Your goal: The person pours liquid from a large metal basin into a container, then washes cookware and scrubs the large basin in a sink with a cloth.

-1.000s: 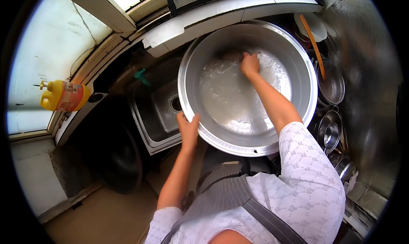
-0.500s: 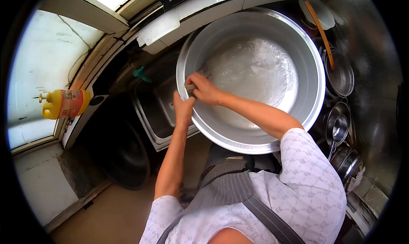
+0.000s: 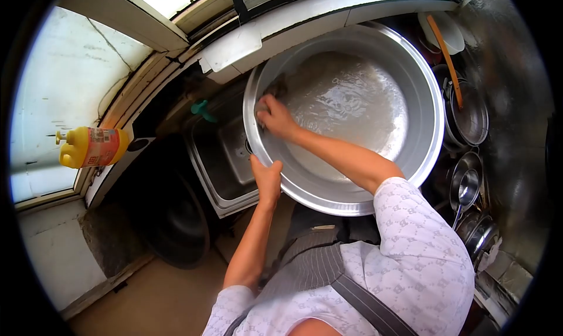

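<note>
Our right fingers (image 3: pixel 274 116) curled at the inner left wall of the large metal basin (image 3: pixel 423 101), their grip unclear; our left fingers (image 3: pixel 267 175) clamped on its rim; water (image 3: pixel 352 95) inside; basin beside the steel sink (image 3: pixel 226 154).

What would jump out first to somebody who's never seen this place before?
Probably the big metal basin in the middle, with water inside. The left hand holds its rim, and the right hand is by its inner wall. Next, the bright yellow bottle near the window at far left.
</note>
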`<action>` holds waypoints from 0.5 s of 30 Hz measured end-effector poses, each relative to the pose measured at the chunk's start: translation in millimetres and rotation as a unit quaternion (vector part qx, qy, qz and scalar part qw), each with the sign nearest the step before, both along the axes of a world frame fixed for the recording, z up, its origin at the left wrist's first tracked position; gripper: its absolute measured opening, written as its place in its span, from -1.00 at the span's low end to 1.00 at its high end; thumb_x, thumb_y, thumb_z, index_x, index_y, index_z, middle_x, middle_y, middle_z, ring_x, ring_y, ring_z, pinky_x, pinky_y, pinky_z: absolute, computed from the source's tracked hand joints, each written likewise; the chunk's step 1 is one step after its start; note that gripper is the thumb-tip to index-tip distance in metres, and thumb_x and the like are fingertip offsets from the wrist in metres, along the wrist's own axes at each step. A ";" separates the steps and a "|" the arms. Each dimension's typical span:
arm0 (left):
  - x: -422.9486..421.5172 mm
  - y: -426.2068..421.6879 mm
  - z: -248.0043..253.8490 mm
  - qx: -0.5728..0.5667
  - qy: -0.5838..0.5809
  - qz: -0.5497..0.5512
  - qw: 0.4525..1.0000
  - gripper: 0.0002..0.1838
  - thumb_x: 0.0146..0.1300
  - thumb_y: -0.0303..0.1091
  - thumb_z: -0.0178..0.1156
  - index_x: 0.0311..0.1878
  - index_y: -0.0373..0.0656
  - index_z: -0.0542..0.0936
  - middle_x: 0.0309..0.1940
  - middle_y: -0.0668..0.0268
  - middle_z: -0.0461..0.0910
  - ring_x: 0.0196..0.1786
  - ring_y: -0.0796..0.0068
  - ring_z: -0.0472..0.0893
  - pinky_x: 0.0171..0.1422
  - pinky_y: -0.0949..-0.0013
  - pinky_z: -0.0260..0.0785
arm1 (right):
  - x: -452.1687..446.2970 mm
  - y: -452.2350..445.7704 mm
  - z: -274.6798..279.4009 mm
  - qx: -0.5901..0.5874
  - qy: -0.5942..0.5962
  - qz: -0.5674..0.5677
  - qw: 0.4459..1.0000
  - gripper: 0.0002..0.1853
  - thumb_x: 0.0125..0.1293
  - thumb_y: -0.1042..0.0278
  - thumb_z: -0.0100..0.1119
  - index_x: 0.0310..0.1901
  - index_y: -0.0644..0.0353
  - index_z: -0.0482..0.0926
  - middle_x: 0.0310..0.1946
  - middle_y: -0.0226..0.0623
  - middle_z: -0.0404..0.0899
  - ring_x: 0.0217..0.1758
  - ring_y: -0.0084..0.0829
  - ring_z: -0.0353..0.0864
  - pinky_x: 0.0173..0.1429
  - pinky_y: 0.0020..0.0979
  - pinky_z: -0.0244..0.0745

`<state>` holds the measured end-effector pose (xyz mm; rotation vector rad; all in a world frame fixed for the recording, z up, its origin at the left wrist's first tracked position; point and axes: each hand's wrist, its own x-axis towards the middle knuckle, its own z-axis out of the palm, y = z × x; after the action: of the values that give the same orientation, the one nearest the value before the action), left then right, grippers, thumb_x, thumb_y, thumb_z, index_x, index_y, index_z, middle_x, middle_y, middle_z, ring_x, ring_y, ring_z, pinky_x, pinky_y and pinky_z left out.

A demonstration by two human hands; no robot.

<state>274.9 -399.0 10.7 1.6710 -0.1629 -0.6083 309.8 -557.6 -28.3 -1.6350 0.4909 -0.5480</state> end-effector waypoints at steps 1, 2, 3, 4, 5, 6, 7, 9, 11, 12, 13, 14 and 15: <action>-1.8 -0.2 -0.3 -0.005 0.001 0.009 1.000 -0.62 -0.05 -0.58 0.09 -0.08 -0.33 0.35 -0.19 0.18 0.48 -0.15 0.41 0.49 0.01 0.40 0.38 | -9.1 5.6 0.4 0.020 0.004 0.056 0.998 -0.59 0.27 0.23 0.08 0.03 0.35 0.39 -0.03 0.16 0.53 0.09 0.02 0.54 0.14 -0.15 0.42; -3.5 -0.3 -0.7 -0.010 0.002 0.018 1.000 -0.62 -0.05 -0.58 0.09 -0.08 -0.32 0.35 -0.19 0.18 0.48 -0.15 0.41 0.48 0.02 0.41 0.37 | -6.0 3.4 0.9 0.020 0.005 0.055 0.998 -0.59 0.27 0.23 0.08 0.03 0.35 0.39 -0.03 0.16 0.53 0.09 0.02 0.54 0.14 -0.15 0.42; -4.7 0.0 0.0 -0.008 0.002 0.016 1.000 -0.62 -0.05 -0.58 0.09 -0.08 -0.32 0.35 -0.19 0.18 0.48 -0.15 0.41 0.48 0.02 0.41 0.37 | 1.4 0.6 0.7 -0.002 -0.001 0.010 1.000 -0.60 0.28 0.23 0.06 0.03 0.34 0.38 -0.06 0.16 0.53 0.07 0.03 0.54 0.14 -0.14 0.42; -4.9 0.0 1.4 -0.002 0.001 0.014 1.000 -0.61 -0.05 -0.58 0.09 -0.07 -0.33 0.35 -0.19 0.19 0.48 -0.15 0.41 0.48 0.02 0.41 0.37 | 11.0 -4.8 1.9 -0.023 -0.009 -0.033 0.999 -0.61 0.30 0.23 0.04 0.04 0.34 0.37 -0.09 0.16 0.53 0.05 0.03 0.54 0.14 -0.13 0.41; -4.5 0.4 2.6 0.005 -0.002 0.012 1.000 -0.60 -0.05 -0.58 0.09 -0.06 -0.33 0.35 -0.19 0.19 0.48 -0.15 0.42 0.48 0.02 0.41 0.37 | 27.0 -22.0 3.8 0.012 -0.019 -0.073 0.997 -0.65 0.32 0.27 0.00 0.04 0.33 0.36 -0.13 0.18 0.51 0.05 0.06 0.52 0.15 -0.12 0.40; -4.8 1.5 3.3 0.007 -0.007 0.012 1.000 -0.60 -0.05 -0.58 0.09 -0.06 -0.33 0.35 -0.19 0.19 0.48 -0.15 0.42 0.48 0.02 0.41 0.37 | 49.8 -47.6 -13.7 -0.023 -0.043 -0.142 0.989 -0.67 0.32 0.32 -0.02 0.02 0.36 0.36 -0.14 0.16 0.51 0.02 0.08 0.51 0.13 -0.12 0.41; -6.1 2.7 4.2 0.016 -0.006 0.010 1.000 -0.59 -0.05 -0.58 0.09 -0.04 -0.33 0.35 -0.18 0.19 0.48 -0.14 0.42 0.48 0.03 0.40 0.37 | 72.3 -73.0 -31.1 -0.060 -0.063 -0.213 0.973 -0.69 0.31 0.37 -0.03 0.01 0.38 0.37 -0.14 0.14 0.52 0.00 0.10 0.50 0.10 -0.11 0.42; -7.9 3.5 3.8 0.027 -0.008 0.007 1.000 -0.58 -0.04 -0.58 0.09 -0.03 -0.33 0.35 -0.18 0.19 0.48 -0.14 0.42 0.49 0.03 0.40 0.37 | 90.9 -134.0 -41.0 -0.212 -0.129 -0.354 0.902 -0.69 0.31 0.38 -0.01 0.01 0.39 0.37 -0.15 0.09 0.53 -0.04 0.07 0.50 0.06 -0.11 0.41; -11.2 4.8 1.9 0.022 0.010 0.014 1.000 -0.57 -0.04 -0.58 0.10 -0.01 -0.33 0.35 -0.18 0.19 0.49 -0.13 0.42 0.50 0.03 0.38 0.38 | 75.2 -173.5 -30.8 -0.164 -0.076 -0.388 0.904 -0.67 0.26 0.38 0.03 0.01 0.36 0.40 -0.04 0.06 0.51 0.06 0.07 0.46 0.20 -0.11 0.36; -12.3 5.5 2.4 0.024 0.009 0.014 1.000 -0.57 -0.04 -0.58 0.10 -0.01 -0.33 0.35 -0.18 0.19 0.49 -0.13 0.42 0.50 0.03 0.38 0.38 | 68.8 -183.7 -31.9 -0.163 -0.076 -0.389 0.904 -0.67 0.26 0.38 0.03 0.01 0.36 0.40 -0.04 0.06 0.51 0.06 0.07 0.46 0.20 -0.11 0.36; -12.9 4.6 3.2 0.026 0.009 0.016 1.000 -0.57 -0.04 -0.58 0.10 -0.02 -0.33 0.35 -0.18 0.20 0.49 -0.13 0.41 0.50 0.03 0.38 0.39 | 64.1 -193.4 -31.7 0.034 -0.097 -0.362 0.927 -0.66 0.26 0.37 0.02 0.03 0.36 0.41 -0.03 0.09 0.50 0.08 0.07 0.46 0.22 -0.11 0.35; -13.0 2.9 4.1 0.027 0.007 0.017 0.999 -0.58 -0.04 -0.58 0.10 -0.02 -0.32 0.35 -0.18 0.20 0.49 -0.13 0.41 0.51 0.04 0.37 0.39 | 67.0 -192.3 -32.9 0.031 -0.063 -0.348 0.935 -0.64 0.26 0.35 0.02 0.04 0.37 0.42 -0.03 0.11 0.49 0.09 0.08 0.45 0.23 -0.11 0.35; -14.0 4.4 4.9 0.029 0.005 0.016 0.999 -0.58 -0.04 -0.58 0.10 -0.02 -0.32 0.35 -0.18 0.20 0.49 -0.13 0.41 0.51 0.04 0.37 0.39 | 70.4 -192.3 -36.3 0.027 -0.029 -0.333 0.942 -0.62 0.25 0.34 0.01 0.05 0.37 0.43 -0.03 0.13 0.49 0.10 0.09 0.45 0.24 -0.11 0.35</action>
<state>260.9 -394.5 15.6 1.7235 -0.1117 -0.6033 380.3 -749.9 -64.7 -1.3719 1.0186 -1.0667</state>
